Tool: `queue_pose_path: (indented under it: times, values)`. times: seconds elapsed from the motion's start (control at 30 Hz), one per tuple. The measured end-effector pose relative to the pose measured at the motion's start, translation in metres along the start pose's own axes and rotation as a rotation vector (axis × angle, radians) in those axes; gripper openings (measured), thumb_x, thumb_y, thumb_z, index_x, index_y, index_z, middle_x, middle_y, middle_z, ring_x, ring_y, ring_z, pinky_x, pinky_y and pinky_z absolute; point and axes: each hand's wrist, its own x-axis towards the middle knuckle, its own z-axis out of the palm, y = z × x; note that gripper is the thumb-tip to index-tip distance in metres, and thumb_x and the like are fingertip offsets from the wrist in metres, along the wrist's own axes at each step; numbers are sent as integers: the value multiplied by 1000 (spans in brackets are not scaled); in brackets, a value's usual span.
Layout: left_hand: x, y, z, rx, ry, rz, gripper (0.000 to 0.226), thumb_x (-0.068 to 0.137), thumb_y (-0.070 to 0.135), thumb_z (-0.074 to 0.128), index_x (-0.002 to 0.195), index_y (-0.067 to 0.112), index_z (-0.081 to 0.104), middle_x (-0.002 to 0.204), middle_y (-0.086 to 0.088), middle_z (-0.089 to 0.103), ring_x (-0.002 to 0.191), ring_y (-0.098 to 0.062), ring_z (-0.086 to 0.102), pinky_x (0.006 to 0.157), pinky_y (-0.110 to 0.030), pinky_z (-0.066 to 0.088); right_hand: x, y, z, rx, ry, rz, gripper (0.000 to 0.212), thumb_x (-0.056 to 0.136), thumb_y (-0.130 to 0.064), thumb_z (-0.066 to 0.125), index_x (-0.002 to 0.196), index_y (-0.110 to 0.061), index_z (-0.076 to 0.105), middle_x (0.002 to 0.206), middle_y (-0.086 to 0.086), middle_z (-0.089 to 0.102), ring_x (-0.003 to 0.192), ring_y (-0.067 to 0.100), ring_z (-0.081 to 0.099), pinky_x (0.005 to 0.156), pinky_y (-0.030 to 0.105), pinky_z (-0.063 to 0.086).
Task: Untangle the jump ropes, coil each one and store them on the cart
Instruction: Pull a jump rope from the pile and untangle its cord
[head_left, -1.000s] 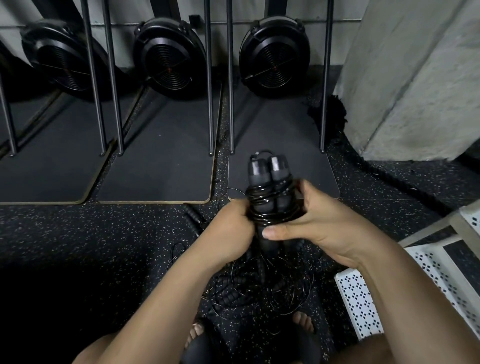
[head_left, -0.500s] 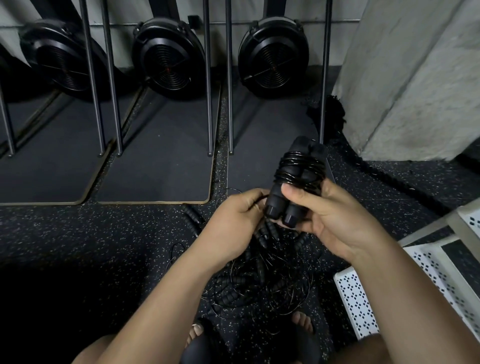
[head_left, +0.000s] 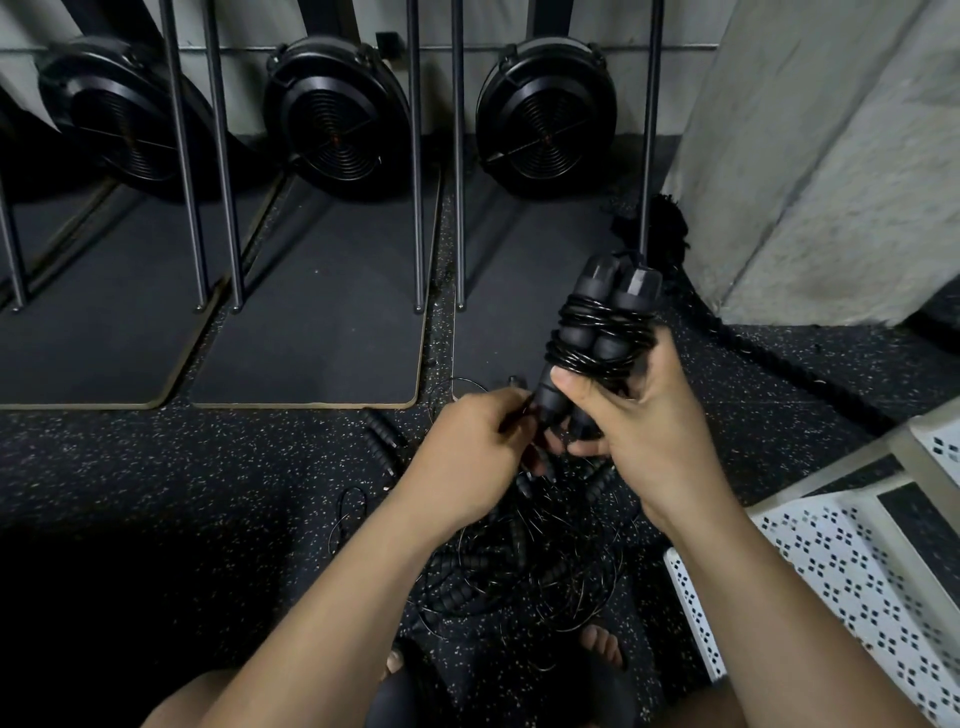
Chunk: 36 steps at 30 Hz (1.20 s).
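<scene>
Head view, coiled rope (head_left: 597, 338) in right hand (head_left: 649, 431) (upright)

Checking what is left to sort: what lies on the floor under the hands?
A tangled pile of jump ropes, black handles and thin cables, lies on the speckled floor. The left hand and right hand cover its upper part, so the ropes cannot be counted.

Single head-worn wide-angle view, looking forward and down, close above the floor (head_left: 156, 467)
</scene>
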Motion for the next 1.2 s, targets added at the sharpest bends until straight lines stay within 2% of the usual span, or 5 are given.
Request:
queue_pose_path:
  times: [0.3, 0.63, 0.93, 1.1, 1.2]
  values:
    - [-3, 6, -2, -176, -9, -92, 23, 110, 4, 50, 109, 12, 71, 87, -7, 81, 66, -18, 71, 64, -37, 55, -9, -10, 10, -343, 96, -117, 52, 85, -48, 87, 117, -31, 48, 97, -21, 76, 62, 10, 74, 60, 46, 63]
    - [2, 7, -4, -512, -102, -204, 24, 110, 0, 45, 118, -2, 67, 79, -10, 74, 58, -14, 59, 54, -24, 40, -9, -2, 16, -516, 176, -256, 53, 86, -35, 90, 118, -33, 48, 93, -15, 74, 80, 6, 73, 68, 40, 61]
    - [4, 9, -11, -820, 29, -393, 32, 103, -6, 46, 87, 6, 71, 68, -13, 63, 50, -14, 45, 50, -26, 29, 0, -3, 9, -575, -20, -157, 51, 83, -51, 88, 110, -39, 46, 88, -20, 74, 71, -2, 69, 64, 30, 57]
    - [7, 9, -10, -963, -13, -452, 44, 101, -3, 43, 74, 10, 75, 66, -5, 56, 50, -8, 36, 46, -19, 25, -7, -2, 16, -731, 21, -309, 51, 91, -41, 84, 123, -34, 44, 101, -8, 73, 86, 22, 70, 68, 41, 56]
    - [5, 9, -16, -878, 20, -388, 32, 101, -3, 45, 96, 2, 76, 67, -7, 56, 50, -10, 38, 45, -20, 27, -6, -2, 17, -688, 1, -305, 50, 92, -42, 82, 123, -35, 44, 99, -11, 74, 85, 18, 72, 69, 41, 57]
